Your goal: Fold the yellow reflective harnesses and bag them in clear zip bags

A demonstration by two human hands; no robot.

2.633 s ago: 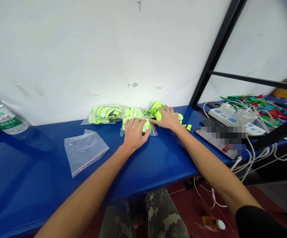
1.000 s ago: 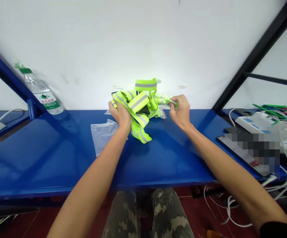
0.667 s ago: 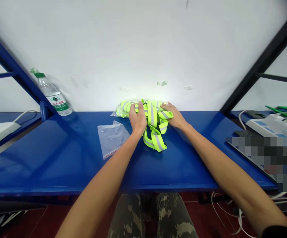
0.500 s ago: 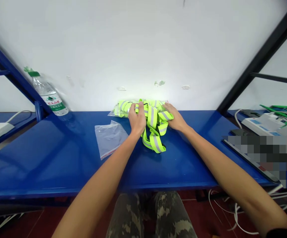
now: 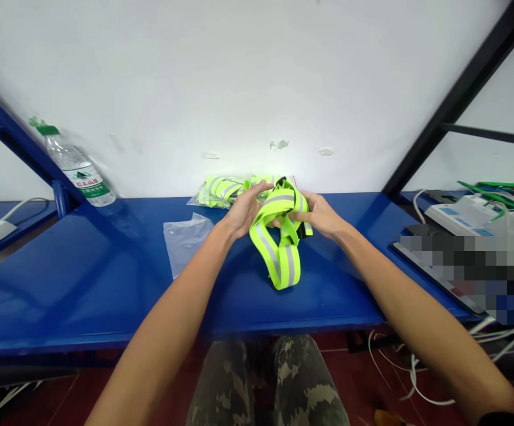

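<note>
A fluorescent yellow-green reflective strap [image 5: 266,242] with a grey stripe and black parts is bunched between my hands, a loop hanging down towards me. My left hand [image 5: 244,213] holds its left side, thumb raised and fingers partly hidden behind the strap. From the right, my right hand [image 5: 323,217] grips the bundle with fingers closed on it. Just behind, against the wall, lies a clear bag of similar straps [image 5: 221,189], partly covered by my hands. An empty clear zip bag [image 5: 185,239] lies flat left of my left hand, partly behind my forearm.
A water bottle [image 5: 83,171] with a green cap leans at the left frame of the blue table [image 5: 106,278]. On the right are a dark flat device [image 5: 434,275], partly blurred out, white power strips [image 5: 456,219] and tangled cables. The white wall [image 5: 257,89] bounds the back.
Both hands have lifted the strap off the bagged straps and drawn it slightly nearer to me. Its loop now hangs more openly, and my left hand has turned with its palm towards the strap.
</note>
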